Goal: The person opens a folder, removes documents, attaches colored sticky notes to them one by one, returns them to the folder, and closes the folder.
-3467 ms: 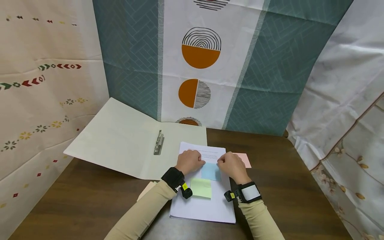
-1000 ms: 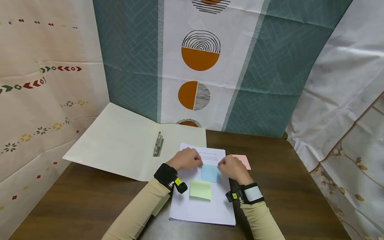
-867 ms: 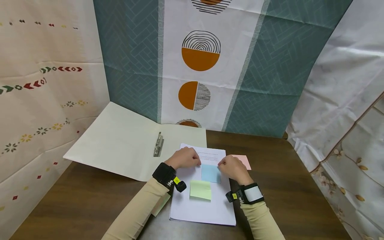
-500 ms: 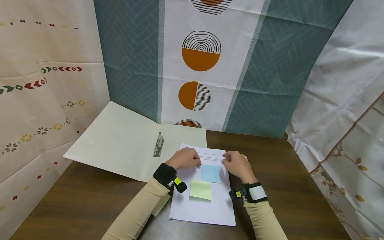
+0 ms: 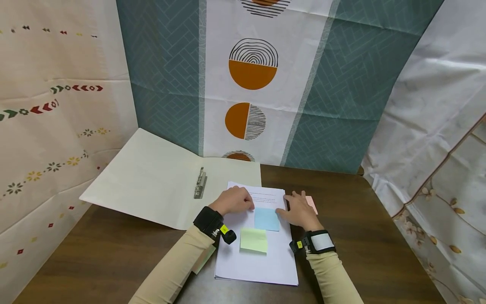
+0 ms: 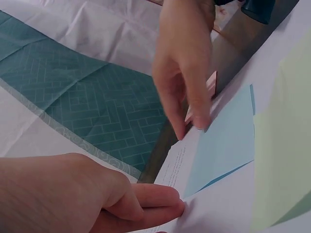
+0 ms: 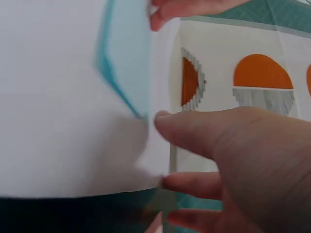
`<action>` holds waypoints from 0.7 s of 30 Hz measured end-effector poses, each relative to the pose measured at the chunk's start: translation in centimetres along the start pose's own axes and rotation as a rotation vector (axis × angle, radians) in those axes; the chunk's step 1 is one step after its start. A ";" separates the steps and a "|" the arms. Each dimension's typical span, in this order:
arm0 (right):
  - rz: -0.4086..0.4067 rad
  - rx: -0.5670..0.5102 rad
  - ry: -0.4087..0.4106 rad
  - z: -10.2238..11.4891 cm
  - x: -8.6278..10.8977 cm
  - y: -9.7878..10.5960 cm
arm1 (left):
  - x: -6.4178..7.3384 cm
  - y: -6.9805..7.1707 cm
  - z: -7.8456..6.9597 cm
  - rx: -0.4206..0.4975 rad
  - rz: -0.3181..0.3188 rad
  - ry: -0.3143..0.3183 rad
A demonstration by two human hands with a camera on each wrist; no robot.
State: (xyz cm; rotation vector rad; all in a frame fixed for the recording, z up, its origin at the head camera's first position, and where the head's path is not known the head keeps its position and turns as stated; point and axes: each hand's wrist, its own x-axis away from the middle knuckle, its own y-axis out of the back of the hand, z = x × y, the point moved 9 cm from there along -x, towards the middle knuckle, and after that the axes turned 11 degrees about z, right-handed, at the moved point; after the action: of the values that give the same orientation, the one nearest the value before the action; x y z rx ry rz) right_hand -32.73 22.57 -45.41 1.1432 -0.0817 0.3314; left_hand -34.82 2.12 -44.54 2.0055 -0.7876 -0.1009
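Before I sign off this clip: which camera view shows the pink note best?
The head view: the pink note shows clearly there as a patch beside the right hand, which partly covers it. The left wrist view shows only slivers behind that hand; the right wrist view, only a tip at the bottom edge.

Got a pale blue note [image 5: 267,219], a light green note [image 5: 253,240] and a pink note [image 5: 311,205], white paper [image 5: 258,268] with dark print [image 5: 265,199], an off-white folder [image 5: 152,177], tan sleeves [image 5: 172,266], a brown desk [image 5: 360,245] and teal brick-patterned cloth [image 5: 163,84] with half-orange, half-striped circles [image 5: 253,76].
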 end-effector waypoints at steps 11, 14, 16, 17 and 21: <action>0.002 0.011 -0.024 -1.4 -1.4 -1.6 | 0.4 -0.1 -0.4 -0.006 0.008 0.020; -0.016 -0.020 0.000 -1.9 -2.1 -1.7 | 0.4 -0.1 -0.3 -0.006 0.011 0.022; -0.017 -0.041 0.018 -1.3 -2.0 -1.3 | 0.4 -0.1 -0.3 -0.009 0.012 0.024; -0.013 -0.058 0.023 -0.8 -1.8 -1.0 | 0.4 0.0 -0.3 -0.009 0.011 0.024; 0.003 -0.163 0.006 0.8 -0.6 0.2 | 0.5 0.0 -0.3 -0.004 0.006 0.027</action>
State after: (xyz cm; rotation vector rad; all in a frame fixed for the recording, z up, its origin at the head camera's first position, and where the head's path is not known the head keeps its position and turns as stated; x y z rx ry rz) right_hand -33.22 21.77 -45.04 0.9808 -0.1033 0.3250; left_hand -34.33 2.08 -44.25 1.9964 -0.7760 -0.0721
